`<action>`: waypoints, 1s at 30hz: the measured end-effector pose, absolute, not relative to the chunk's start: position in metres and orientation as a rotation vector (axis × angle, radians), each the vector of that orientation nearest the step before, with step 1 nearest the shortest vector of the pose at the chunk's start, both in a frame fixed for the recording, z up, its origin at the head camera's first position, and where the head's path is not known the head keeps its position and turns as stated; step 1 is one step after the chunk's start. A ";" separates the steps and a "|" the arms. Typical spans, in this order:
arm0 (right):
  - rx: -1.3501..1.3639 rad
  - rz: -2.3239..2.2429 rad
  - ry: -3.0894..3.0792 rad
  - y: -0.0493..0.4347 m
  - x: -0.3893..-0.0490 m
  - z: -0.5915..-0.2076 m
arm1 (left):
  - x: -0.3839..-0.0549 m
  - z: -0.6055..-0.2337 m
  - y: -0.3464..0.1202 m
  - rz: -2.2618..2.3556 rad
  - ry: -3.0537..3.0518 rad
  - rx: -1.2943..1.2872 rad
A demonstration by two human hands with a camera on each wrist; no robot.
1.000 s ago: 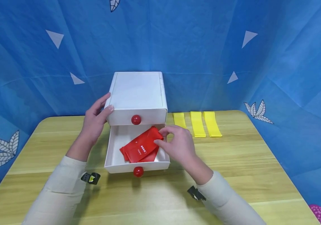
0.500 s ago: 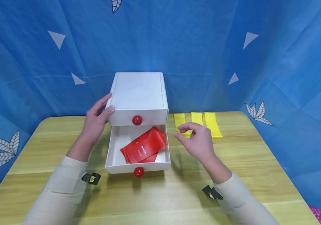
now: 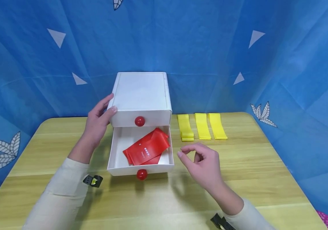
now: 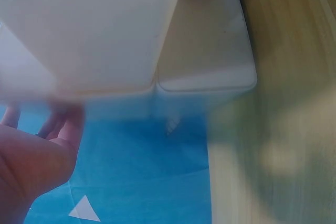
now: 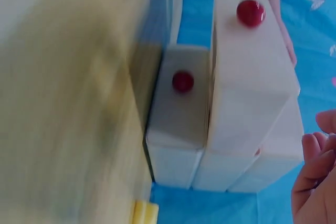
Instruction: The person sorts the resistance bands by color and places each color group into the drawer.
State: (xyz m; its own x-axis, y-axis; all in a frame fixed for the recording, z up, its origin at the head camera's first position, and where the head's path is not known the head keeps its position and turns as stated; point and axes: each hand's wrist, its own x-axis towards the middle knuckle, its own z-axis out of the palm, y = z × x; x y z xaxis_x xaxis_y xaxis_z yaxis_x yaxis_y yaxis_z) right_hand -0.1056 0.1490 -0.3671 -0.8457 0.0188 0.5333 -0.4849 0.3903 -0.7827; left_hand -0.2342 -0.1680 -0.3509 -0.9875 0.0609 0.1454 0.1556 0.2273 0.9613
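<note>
My left hand [image 3: 96,126] rests against the left side of a white drawer cabinet [image 3: 141,91], thumb near the top front corner. Below the cabinet's top drawer, a white drawer [image 3: 118,159] with a red knob [image 3: 142,174] is pulled out. Folded red resistance bands [image 3: 149,150] lie overlapping inside it, the upper one printed "Heavy". Right of this drawer my right hand [image 3: 205,166] hovers over the table, holding nothing, its thumb and index fingertips close together. In the right wrist view, a lower drawer [image 5: 178,111] is pushed in beneath the pulled-out one.
Folded yellow bands [image 3: 202,126] lie side by side on the wooden table [image 3: 256,166], right of the cabinet. A blue patterned cloth [image 3: 204,48] hangs behind and at both sides.
My right hand has let go of the red band, leaving it in the drawer, and has moved right and slightly toward me. The left hand has stayed on the cabinet.
</note>
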 end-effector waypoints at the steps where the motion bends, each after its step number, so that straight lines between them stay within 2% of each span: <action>1: 0.419 1.466 -2.169 0.148 -0.104 -0.372 | -0.234 -0.351 -0.168 -1.896 -2.400 -0.210; 6: 0.518 1.499 -2.089 0.138 -0.099 -0.397 | -0.235 -0.348 -0.168 -1.899 -2.392 -0.207; 24: 0.695 1.412 -2.020 0.084 -0.078 -0.424 | -0.232 -0.344 -0.167 -1.887 -2.437 -0.164; 30: 0.659 1.335 -2.098 0.075 -0.075 -0.427 | -0.231 -0.346 -0.165 -1.891 -2.456 -0.142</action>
State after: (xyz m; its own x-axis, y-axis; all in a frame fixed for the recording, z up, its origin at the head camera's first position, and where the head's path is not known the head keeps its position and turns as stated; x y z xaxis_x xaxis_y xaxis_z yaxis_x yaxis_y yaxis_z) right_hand -0.0746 0.0747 -0.4273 -0.7216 -0.1055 0.6842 -0.6643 0.3834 -0.6416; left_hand -0.2311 -0.1651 -0.3459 -0.9951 0.0489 0.0858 0.0955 0.2533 0.9627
